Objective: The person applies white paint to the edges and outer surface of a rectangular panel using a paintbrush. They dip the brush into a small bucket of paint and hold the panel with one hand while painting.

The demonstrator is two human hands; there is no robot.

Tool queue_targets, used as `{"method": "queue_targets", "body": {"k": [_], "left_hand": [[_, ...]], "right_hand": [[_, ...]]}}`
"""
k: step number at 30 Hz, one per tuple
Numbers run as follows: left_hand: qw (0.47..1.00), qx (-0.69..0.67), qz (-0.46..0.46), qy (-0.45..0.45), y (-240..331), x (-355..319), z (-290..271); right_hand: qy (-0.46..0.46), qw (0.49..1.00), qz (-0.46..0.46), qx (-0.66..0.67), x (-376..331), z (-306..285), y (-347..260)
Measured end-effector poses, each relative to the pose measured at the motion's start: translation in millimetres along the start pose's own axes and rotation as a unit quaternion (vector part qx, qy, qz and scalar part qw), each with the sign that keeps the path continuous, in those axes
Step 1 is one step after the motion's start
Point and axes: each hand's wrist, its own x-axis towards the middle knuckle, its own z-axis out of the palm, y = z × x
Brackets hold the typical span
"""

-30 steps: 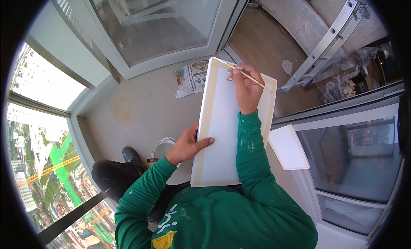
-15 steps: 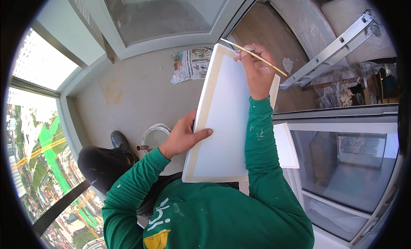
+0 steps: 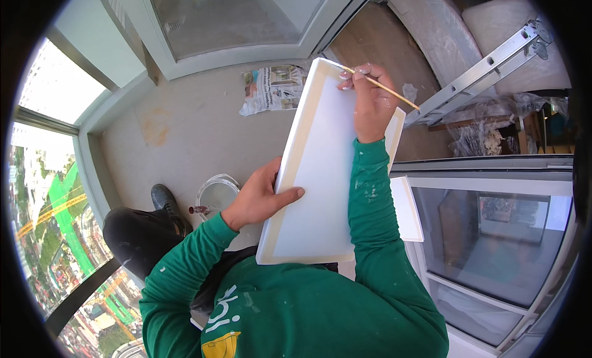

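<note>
A white panel (image 3: 320,173) with beige tape along its borders is held tilted in front of my body. My left hand (image 3: 262,195) grips its left edge, thumb on the taped face and fingers behind. In my right hand (image 3: 373,105), a thin paintbrush (image 3: 394,94) is pinched between thumb and fingers, its handle pointing down to the right. The brush's tip end meets the panel's upper edge, though the bristles are too small to make out. White paint specks mark the right fingers and sleeve.
On the floor lie printed newspaper sheets (image 3: 274,90). A round clear container (image 3: 220,193) stands by my left foot, with a dark red object at its rim. A metal ladder (image 3: 481,71) and plastic-wrapped cushions (image 3: 431,28) are at the right, beyond a door track. Another white panel (image 3: 407,210) sits right of my forearm.
The brush has shifted down to the right, its tip end now at the panel's top edge instead of above it. My left hand keeps its grip. The whole view has shifted slightly.
</note>
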Motion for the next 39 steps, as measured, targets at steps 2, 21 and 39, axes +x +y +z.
{"method": "queue_targets", "body": {"k": [2, 21, 39], "left_hand": [[1.000, 0.007, 0.003, 0.002, 0.0, -1.4, 0.4], [0.968, 0.160, 0.195, 0.015, 2.7, -3.7, -10.3], [0.975, -0.083, 0.048, 0.199, -30.6, 2.2, -19.0]], "right_hand": [[0.006, 1.000, 0.003, 0.004, -2.8, -1.3, -0.3], [0.089, 0.996, -0.016, 0.002, -9.7, -17.3, 1.0], [0.110, 0.993, -0.023, 0.038, -12.6, -23.5, -3.2]]}}
